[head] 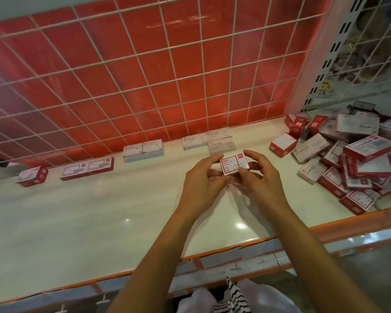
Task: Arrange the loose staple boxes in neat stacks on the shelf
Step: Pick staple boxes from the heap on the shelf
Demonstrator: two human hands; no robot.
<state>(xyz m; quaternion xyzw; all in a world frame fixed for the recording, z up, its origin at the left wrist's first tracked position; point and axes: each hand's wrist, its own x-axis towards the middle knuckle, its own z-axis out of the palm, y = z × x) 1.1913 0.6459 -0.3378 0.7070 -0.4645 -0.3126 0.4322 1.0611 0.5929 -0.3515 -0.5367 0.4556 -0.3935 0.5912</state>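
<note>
Both hands pinch one small staple box (234,164) above the shelf (99,222), mid-span: left hand (201,179) on its left end, right hand (257,177) on its right. Rectangular carton, white label face, red border. Shelf surface glossy cream, orange front lip. Loose pile (352,159) of red and grey cartons at right; tidy rows (221,144) along far wire grid (145,75).

A cream shelf (77,222) runs across the middle of the frame, with two light glints (240,225) on its glossy top. Behind it a red panel (122,64) fills the upper frame, fronted by a white wire grid (204,74). An orange edge (348,219) with grey label strips (224,256) lines the front. A slotted white post (332,48) stands at the upper right.
</note>
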